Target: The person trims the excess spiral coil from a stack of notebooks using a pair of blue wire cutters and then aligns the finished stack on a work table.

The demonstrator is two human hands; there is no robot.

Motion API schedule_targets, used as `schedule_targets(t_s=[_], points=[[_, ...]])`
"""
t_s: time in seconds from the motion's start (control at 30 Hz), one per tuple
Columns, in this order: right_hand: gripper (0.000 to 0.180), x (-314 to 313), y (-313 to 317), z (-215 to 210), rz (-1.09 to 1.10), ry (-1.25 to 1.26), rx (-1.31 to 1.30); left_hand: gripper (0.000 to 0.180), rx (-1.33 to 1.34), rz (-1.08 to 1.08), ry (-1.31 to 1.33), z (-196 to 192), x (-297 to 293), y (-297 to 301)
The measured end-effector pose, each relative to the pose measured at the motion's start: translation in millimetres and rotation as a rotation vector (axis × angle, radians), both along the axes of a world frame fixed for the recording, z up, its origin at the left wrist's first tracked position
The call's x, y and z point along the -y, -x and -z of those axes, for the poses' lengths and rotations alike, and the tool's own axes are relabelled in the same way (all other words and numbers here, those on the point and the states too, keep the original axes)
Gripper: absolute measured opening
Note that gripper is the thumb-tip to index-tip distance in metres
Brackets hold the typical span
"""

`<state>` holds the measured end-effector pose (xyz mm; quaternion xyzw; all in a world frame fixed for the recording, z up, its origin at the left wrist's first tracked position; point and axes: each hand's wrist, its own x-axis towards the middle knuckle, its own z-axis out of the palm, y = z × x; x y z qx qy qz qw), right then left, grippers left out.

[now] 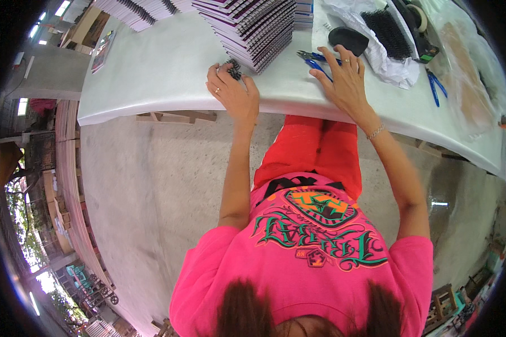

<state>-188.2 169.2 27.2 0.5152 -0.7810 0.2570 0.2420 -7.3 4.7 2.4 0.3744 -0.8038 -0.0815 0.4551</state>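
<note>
Head view: nearest to me was the pink shirt of the person wearing the rig, and past it the near edge of the white table, with both hands just over that edge. On my feed the right hand was stretched above a pair of blue-handled cutters. Its grip was wide, thumb and fingers spread and closed on nothing; I could not make out whether any fingertip touched a handle.

The relation I judged to count most lay there. The cutters were on the table, set in from the near edge, partly beneath that grip and to its left. I read their long axis as running mostly along the near edge, the metal nose toward the table's left edge and the splayed handles trailing right: one passed by the fingers, the other slanted toward the near edge beside the thumb. So the handle ends faced the right hand, clearly the nearer one.

The left hand was well apart, toward the table's left edge, its fingers curled over some black coils; I could not tell whether that grip pinched them or only rested there. Just beyond the coils rose a stack of spiral-bound books, its near corner between the hands. Farther out, toward the far right corner, I saw a black-bristled brush.
</note>
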Motion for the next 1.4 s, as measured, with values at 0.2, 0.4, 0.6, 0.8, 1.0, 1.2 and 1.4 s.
schedule_targets(t_s=[0.2,0.4,0.6,0.8,1.0,1.2,1.4], points=[[0.022,-54,-30,-8,-0.087,0.200,0.395,0.060,0.102,0.178,-0.046,-10,30,-17],[0.012,-113,-65,71,-0.167,-0.122,0.701,0.051,0.178,0.353,-0.092,-18,66,-26],[0.040,-128,-77,141,-0.243,-0.360,0.837,0.045,0.186,0.399,-0.193,-17,74,-26],[0.049,-123,-92,161,-0.171,-0.519,0.688,0.040,0.210,0.392,-0.210,-21,76,-24],[0.037,-121,-91,171,-0.175,-0.474,0.677,0.040,0.176,0.412,-0.232,-17,84,-31],[0.024,-121,-92,172,-0.151,-0.371,0.834,0.034,0.286,0.351,-0.120,-21,91,-39],[0.019,-122,-88,170,-0.155,-0.246,1.072,0.028,0.447,0.348,-0.059,-37,106,-36]])
